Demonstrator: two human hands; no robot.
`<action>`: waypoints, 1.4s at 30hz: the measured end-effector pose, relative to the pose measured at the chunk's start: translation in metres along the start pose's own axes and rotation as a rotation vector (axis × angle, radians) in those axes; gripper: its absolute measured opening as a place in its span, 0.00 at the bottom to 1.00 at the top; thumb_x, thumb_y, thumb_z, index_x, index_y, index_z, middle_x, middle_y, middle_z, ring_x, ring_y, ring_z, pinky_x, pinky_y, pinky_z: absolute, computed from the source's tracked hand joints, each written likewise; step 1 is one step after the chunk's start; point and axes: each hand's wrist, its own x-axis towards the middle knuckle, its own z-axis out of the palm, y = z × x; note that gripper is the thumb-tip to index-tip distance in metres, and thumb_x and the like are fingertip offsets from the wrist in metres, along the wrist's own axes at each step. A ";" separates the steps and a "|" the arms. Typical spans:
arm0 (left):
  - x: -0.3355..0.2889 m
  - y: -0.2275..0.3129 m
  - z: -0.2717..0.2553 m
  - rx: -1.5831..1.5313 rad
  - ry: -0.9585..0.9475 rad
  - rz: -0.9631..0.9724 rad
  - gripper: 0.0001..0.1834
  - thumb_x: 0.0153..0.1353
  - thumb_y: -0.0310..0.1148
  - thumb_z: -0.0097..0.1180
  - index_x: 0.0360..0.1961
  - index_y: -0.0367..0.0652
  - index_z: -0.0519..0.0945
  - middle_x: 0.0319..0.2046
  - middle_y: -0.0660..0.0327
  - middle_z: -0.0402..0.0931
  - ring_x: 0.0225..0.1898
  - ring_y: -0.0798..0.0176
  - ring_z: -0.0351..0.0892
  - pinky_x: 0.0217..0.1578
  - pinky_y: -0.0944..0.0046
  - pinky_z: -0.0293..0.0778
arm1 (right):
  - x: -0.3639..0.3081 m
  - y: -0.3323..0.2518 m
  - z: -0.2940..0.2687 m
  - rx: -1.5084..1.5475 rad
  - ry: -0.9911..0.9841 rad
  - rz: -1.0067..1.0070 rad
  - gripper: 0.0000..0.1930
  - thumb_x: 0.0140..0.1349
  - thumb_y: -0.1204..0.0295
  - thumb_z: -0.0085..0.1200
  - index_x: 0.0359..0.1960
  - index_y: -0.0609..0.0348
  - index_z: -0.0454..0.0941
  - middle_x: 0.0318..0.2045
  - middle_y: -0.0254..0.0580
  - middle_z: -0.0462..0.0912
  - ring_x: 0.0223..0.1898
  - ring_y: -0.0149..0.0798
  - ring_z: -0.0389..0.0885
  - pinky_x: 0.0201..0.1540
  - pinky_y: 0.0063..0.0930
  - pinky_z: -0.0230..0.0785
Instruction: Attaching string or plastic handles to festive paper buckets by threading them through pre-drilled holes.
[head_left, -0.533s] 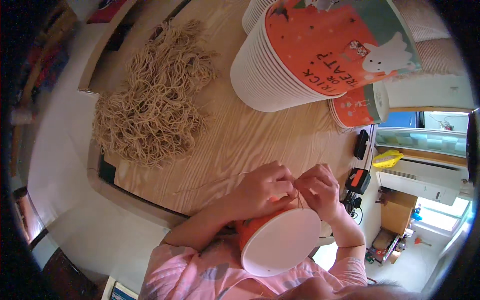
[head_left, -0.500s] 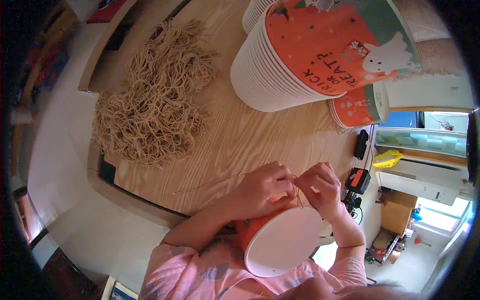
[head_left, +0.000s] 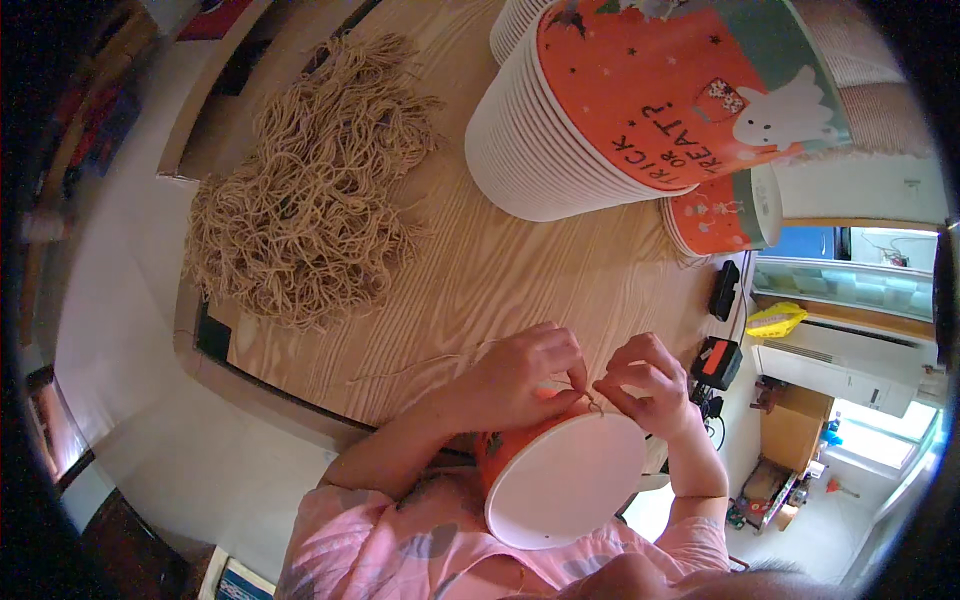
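An orange paper bucket (head_left: 568, 484) rests against my chest, its white round opening or base facing up and right. At its far rim a thin tan twine (head_left: 596, 405) forms a small loop or knot. My left hand (head_left: 532, 378) pinches the twine there, its lower fingers by the bucket's side. Just to the right, my right hand (head_left: 648, 385) is closed in a pinch on the twine too. A loose tail of twine stretches left over the wooden table. Part of the bucket's side is hidden by my left hand.
A heap of tan twine pieces (head_left: 310, 190) lies on the table (head_left: 480, 270) at the left. Tall stacked orange and white buckets (head_left: 560, 130) stand at the back, with a smaller stack (head_left: 715, 215) beside them. A black device (head_left: 716, 362) with cables sits at the right edge.
My hands have come down closer to the bucket's rim, drawing the twine into a small loop or knot there. The bucket has shifted only slightly.
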 end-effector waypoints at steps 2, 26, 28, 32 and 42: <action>0.000 0.000 0.000 0.000 0.005 -0.011 0.08 0.45 0.30 0.61 0.25 0.43 0.74 0.29 0.59 0.71 0.37 0.54 0.72 0.39 0.58 0.69 | 0.001 0.001 -0.001 0.072 -0.107 0.001 0.14 0.41 0.77 0.65 0.31 0.55 0.75 0.31 0.40 0.76 0.32 0.41 0.75 0.33 0.33 0.67; 0.002 -0.012 0.003 -0.154 -0.154 -0.157 0.08 0.51 0.31 0.56 0.32 0.39 0.77 0.30 0.57 0.75 0.35 0.59 0.76 0.40 0.62 0.71 | 0.011 -0.001 -0.013 0.142 -0.212 0.048 0.08 0.43 0.76 0.63 0.26 0.54 0.77 0.28 0.35 0.76 0.32 0.39 0.76 0.35 0.32 0.67; 0.001 -0.011 0.008 -0.288 -0.043 -0.348 0.09 0.53 0.32 0.56 0.33 0.39 0.76 0.32 0.57 0.76 0.36 0.61 0.76 0.39 0.63 0.72 | 0.012 -0.003 -0.014 0.133 -0.201 0.043 0.08 0.43 0.76 0.63 0.26 0.54 0.77 0.27 0.35 0.76 0.31 0.39 0.76 0.34 0.32 0.67; 0.003 -0.015 0.007 -0.410 -0.088 -0.308 0.11 0.54 0.34 0.56 0.34 0.38 0.75 0.32 0.57 0.76 0.37 0.63 0.76 0.40 0.64 0.71 | 0.011 -0.005 -0.016 0.092 -0.183 0.054 0.08 0.43 0.76 0.62 0.27 0.54 0.77 0.26 0.35 0.76 0.30 0.38 0.76 0.34 0.32 0.66; 0.004 -0.020 0.012 -0.481 -0.197 -0.463 0.14 0.58 0.39 0.53 0.38 0.38 0.75 0.31 0.58 0.77 0.36 0.65 0.76 0.40 0.65 0.71 | 0.006 0.005 -0.016 0.154 -0.160 0.065 0.10 0.40 0.80 0.64 0.25 0.55 0.78 0.24 0.33 0.76 0.27 0.35 0.75 0.31 0.29 0.64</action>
